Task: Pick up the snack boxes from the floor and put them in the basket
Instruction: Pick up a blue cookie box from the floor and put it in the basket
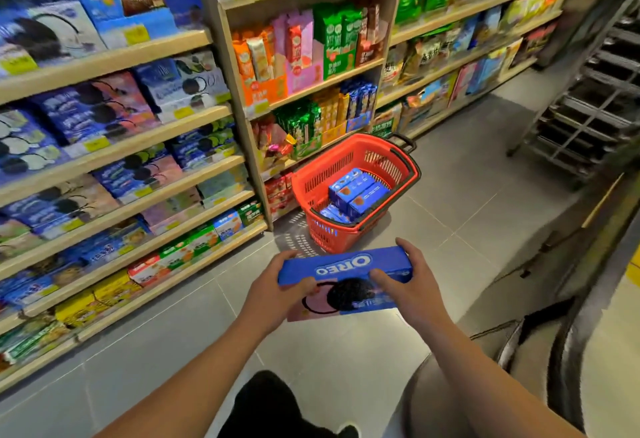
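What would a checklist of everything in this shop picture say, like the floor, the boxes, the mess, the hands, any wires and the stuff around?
Surface: grey tiled floor, no loose boxes seen on it.
Job's things: red basket stands on the floor by the shelves, several blue snack boxes already inside; one blue and pink Oreo box is held in the air short of the basket.
Clutter: nothing seen.
Grippers: left hand grips the box's left end, right hand grips its right end.
Cables: nothing seen for certain; thin dark lines on the floor at right are too unclear to tell.
Surroundings: wooden shelves full of snack packs on the left, a metal rack on the right.
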Tool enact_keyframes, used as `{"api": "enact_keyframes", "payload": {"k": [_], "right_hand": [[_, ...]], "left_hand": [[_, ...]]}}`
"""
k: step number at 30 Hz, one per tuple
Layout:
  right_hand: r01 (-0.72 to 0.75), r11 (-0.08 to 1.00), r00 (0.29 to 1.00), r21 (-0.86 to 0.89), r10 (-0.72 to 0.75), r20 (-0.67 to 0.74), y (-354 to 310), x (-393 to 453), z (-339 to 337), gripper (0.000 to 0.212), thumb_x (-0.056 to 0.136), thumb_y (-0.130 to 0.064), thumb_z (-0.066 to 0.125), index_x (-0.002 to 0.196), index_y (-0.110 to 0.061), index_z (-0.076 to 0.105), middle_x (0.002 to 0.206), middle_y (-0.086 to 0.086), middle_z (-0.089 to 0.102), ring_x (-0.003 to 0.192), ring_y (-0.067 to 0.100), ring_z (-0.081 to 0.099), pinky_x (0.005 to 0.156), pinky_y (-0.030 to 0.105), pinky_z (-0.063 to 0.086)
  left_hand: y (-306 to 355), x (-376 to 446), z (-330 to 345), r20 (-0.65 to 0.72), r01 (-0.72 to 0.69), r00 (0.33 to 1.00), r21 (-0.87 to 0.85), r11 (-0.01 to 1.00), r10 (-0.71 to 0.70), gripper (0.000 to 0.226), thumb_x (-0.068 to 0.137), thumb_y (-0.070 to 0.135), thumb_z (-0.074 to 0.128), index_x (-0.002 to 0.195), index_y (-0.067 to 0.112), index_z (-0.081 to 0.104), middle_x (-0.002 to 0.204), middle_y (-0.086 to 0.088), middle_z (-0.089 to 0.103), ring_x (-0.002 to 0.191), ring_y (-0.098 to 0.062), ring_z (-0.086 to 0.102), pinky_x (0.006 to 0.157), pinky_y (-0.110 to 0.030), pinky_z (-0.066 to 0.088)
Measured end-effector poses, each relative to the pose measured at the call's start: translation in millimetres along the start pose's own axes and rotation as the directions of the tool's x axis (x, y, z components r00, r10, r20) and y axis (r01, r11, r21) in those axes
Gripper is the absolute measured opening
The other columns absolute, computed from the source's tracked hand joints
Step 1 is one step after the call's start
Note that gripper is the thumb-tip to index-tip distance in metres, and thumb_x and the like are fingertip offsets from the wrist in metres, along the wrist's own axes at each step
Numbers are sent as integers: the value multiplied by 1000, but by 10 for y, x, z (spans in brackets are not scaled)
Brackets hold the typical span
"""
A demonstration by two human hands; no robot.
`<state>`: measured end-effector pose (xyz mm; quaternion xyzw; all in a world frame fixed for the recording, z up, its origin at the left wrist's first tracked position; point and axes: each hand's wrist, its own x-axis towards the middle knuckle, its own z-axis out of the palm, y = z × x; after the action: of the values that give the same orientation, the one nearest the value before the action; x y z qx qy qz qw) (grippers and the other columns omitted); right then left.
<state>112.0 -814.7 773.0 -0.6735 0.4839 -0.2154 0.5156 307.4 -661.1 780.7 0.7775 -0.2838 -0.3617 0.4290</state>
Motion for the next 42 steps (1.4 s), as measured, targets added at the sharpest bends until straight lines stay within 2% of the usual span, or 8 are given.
{"api": "enact_keyframes", "payload": {"k": [5,10,18,21,29,33,37,42], "right_hand": [[-42,999,998,22,43,-38,-58,865,156,68,74,-35,81,131,-36,45,110,-13,63,96,8,64,80,21,47],[-77,992,990,98,88,-113,-214,1810,451,60,77,-27,80,119,-44,40,102,-27,61,88,-13,61,73,11,46],[-246,939,914,239,307,-266,-262,3106,666,58,78,-25,78,121,-37,41,105,-24,59,89,-16,58,73,7,46],[-306,910,882,281,382,-276,-192,3466,728,59,78,-27,79,120,-38,40,102,-28,56,90,-10,59,81,14,46],[-388,846,810,366,502,-304,361,4642,1004,41,65,-38,76,101,-41,57,106,0,64,97,14,64,85,34,54],[-467,775,744,426,605,-285,750,5176,1221,51,66,-34,78,112,-25,58,112,10,64,97,16,65,83,23,53],[-516,780,707,354,621,-339,1130,5635,1452,60,68,-28,82,121,-25,55,112,-3,57,102,14,58,89,23,45],[-588,738,642,332,675,-363,1906,6089,1924,60,65,-38,75,119,-19,58,111,-1,61,103,15,61,87,22,47]], "left_hand": [[199,892,73,-61,77,995,-35,996,-79,73,73,46,77,135,34,42,115,7,61,92,-8,66,75,-18,50],[297,2051,8,-106,89,990,-63,994,-95,77,71,48,77,138,34,41,108,9,66,92,-7,66,89,-39,53],[738,3793,71,92,64,993,51,997,-68,44,83,14,72,120,24,50,90,21,62,71,19,58,66,-5,46],[822,4296,141,135,84,986,88,993,-95,34,81,10,74,106,22,56,89,14,64,68,16,59,65,-10,48],[750,5720,439,215,23,970,391,920,-115,44,65,55,74,103,41,60,96,8,70,90,-16,67,80,-41,54],[570,6397,725,240,-3,964,447,895,-117,34,76,27,78,96,45,58,81,35,65,74,17,58,71,-13,46],[79,6997,950,277,-4,948,505,863,-158,63,73,46,75,129,28,54,110,16,67,99,-1,63,90,-26,50],[-796,7754,1348,342,23,902,569,822,-262,58,71,47,75,123,30,55,105,12,68,95,-6,64,87,-20,48]]}}
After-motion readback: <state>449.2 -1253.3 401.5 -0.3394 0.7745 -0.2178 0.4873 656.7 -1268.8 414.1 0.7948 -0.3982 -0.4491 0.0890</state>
